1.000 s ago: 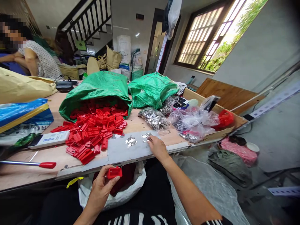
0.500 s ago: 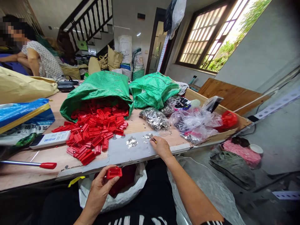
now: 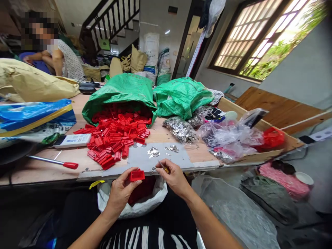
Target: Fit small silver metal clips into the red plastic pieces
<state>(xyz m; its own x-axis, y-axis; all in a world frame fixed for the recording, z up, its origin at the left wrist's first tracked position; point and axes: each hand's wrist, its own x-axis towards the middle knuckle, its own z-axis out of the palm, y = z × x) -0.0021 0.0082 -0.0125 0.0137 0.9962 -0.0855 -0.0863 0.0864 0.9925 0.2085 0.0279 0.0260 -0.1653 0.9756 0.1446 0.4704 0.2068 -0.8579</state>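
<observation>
Between the thumb and fingers of my left hand (image 3: 120, 190) is a red plastic piece (image 3: 137, 175), its hollow side facing up, above an open white sack (image 3: 155, 197). My right hand (image 3: 174, 176) pinches a thin pointed tool with a yellow part (image 3: 165, 169), just over the front edge of the grey sheet (image 3: 135, 160). Small metal pieces (image 3: 153, 152) lie in a pile on that sheet, with a second group (image 3: 172, 148) to its right. Many red pieces (image 3: 111, 141) spill from a green sack (image 3: 121, 86) on the left.
Bags of metal pieces (image 3: 180, 129) and a wooden tray (image 3: 287, 148) holding plastic bags stand at the right. A red-tipped lever (image 3: 70, 165), a white box (image 3: 75, 140) and a blue bag (image 3: 36, 114) are at the left. Behind them sits a person (image 3: 64, 57).
My right hand has come back from the metal pieces toward the table's front edge, nearer my left hand. The red piece is a little higher and closer to the table. The view has shifted left.
</observation>
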